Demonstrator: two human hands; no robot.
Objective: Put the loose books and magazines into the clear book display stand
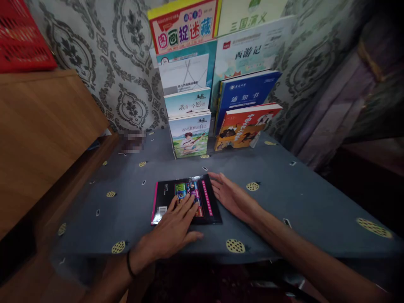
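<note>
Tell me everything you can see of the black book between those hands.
The black book lies flat and closed on the patterned cloth. Its cover looks like glossy card, with a pink stripe down its left edge, a barcode at lower left, small colourful pictures in the middle and a pink band of lettering, too small to read, towards the right. The left hand rests on it; the right hand is at its right edge.

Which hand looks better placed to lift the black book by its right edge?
Probably the right hand: it is already at that edge of the black book, turned sideways. The left hand lies palm-down across the book's middle and near edge, better placed for steadying.
</note>
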